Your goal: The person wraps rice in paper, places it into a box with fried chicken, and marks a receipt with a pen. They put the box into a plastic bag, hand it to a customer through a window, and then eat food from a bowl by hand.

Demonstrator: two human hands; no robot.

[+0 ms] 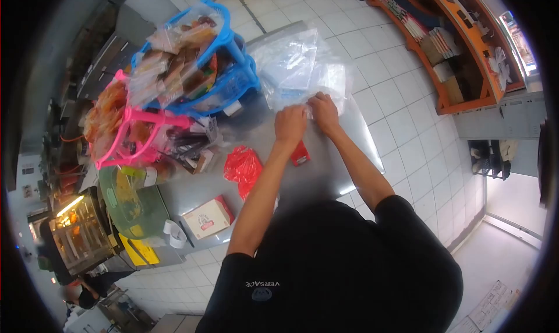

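Note:
My left hand (291, 125) and my right hand (324, 111) are side by side at the near edge of a spread of clear plastic bags (289, 65). Both hands have curled fingers, pinching the bag's edge; the fingertips themselves are hidden. The bags lie loosely over the far end of the metal table (256, 129). A small red box (300, 154) sits between my forearms. Left of my left forearm lies a crumpled red plastic bag (243, 168).
A blue basket (233, 91) and a pink basket (148, 118), both full of packets, stand at the left. Nearer are a green container (125, 202), a white carton (205, 219) and a white roll (174, 233). An orange shelf (460, 71) stands right; a person (87, 295) is lower left.

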